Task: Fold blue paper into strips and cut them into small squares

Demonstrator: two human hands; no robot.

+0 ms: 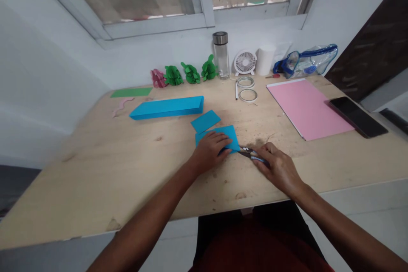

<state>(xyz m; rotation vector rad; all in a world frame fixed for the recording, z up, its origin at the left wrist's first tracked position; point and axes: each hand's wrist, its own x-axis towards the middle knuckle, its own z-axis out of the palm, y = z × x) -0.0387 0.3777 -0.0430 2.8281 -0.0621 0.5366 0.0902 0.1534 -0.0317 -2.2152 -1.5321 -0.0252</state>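
Note:
Near the middle of the table, my left hand (pixel 213 148) lies over a blue piece of paper (pixel 232 135), its fingers together and its thumb by the near edge. My right hand (pixel 279 165) is closed around scissors (pixel 259 160) with a light blue handle. Their dark blades are parted and reach the paper's lower right corner; whether the paper is between them I cannot tell. A smaller blue paper rectangle (pixel 205 121) lies just beyond my left hand. Further left rests a long folded strip of blue paper (pixel 167 107).
At the back stand green paper shapes (pixel 173 75), a pink one (pixel 158 78), a glass bottle (pixel 222 57), a small fan (pixel 245 63) and a clear pouch (pixel 310 63). Tape rolls (pixel 247 89) lie in front. Pink paper (pixel 310 110) and a phone (pixel 357 116) are at right.

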